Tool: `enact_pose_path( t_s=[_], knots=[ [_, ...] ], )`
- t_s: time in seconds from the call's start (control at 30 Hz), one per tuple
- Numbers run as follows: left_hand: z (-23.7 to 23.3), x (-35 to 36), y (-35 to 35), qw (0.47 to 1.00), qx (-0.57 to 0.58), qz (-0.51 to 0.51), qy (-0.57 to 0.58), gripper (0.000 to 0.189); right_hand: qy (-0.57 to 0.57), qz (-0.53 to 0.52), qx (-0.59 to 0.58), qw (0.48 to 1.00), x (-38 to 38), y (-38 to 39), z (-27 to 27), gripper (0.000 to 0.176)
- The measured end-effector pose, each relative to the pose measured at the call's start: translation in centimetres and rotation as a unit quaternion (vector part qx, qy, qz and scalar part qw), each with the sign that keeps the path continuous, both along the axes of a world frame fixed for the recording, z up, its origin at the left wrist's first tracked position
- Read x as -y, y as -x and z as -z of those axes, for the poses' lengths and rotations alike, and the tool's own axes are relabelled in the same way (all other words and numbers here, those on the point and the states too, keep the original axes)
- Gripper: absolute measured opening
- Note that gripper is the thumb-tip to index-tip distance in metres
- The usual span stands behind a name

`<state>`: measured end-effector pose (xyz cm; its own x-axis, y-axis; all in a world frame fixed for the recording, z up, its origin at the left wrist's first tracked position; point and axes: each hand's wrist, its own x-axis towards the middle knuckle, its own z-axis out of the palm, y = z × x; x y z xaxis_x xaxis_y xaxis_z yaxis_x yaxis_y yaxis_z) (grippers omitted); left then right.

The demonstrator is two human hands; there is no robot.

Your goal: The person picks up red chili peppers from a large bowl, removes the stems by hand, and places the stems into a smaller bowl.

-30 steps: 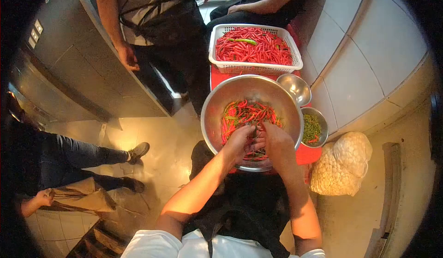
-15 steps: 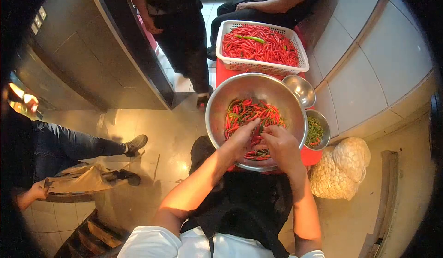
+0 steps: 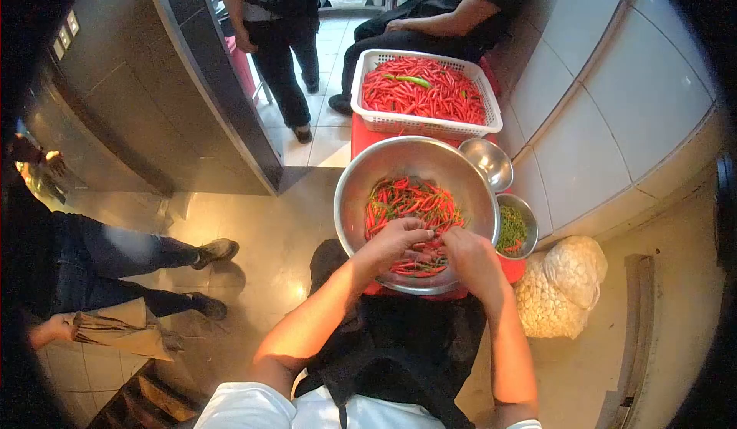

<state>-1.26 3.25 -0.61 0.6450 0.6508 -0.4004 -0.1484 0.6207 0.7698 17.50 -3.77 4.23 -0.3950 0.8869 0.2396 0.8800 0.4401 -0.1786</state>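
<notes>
the red tabletop (image 3: 360, 139) supports the large metal bowl (image 3: 430, 155), positioned just beside the white basket (image 3: 430, 127). inside the bowl, the left hand (image 3: 398, 242) is partly open, fingers loosely curved; the right hand (image 3: 467, 249) is more closed, fingertips bent together, contents indeterminable. both sit over the loose chilies (image 3: 411, 202) at the bowl's bottom.
</notes>
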Motion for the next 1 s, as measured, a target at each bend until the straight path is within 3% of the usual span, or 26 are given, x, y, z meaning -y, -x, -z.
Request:
enact_pose_path(
  t_s=[0.3,0.63,0.83,1.0],
  knots=[
    [0.5,0.7,-0.1,0.997,0.013,-0.074,-0.027,0.024,0.062,0.076,-0.249,0.963,0.3,0.0,-0.5,0.012],
    [0.7,0.9,-0.5,0.99,-0.05,-0.057,-0.119,0.031,0.162,0.145,-0.318,0.923,0.0,-0.3,0.2,0.018],
    [-0.8,1.3,-0.7,0.992,-0.014,-0.111,-0.051,0.032,0.208,0.184,-0.43,0.859,0.2,0.1,0.5,0.02],
    [0.0,1.1,-0.4,0.994,-0.01,-0.082,-0.068,0.031,0.204,0.186,-0.438,0.855,0.2,0.0,1.5,0.018]
  ],
)
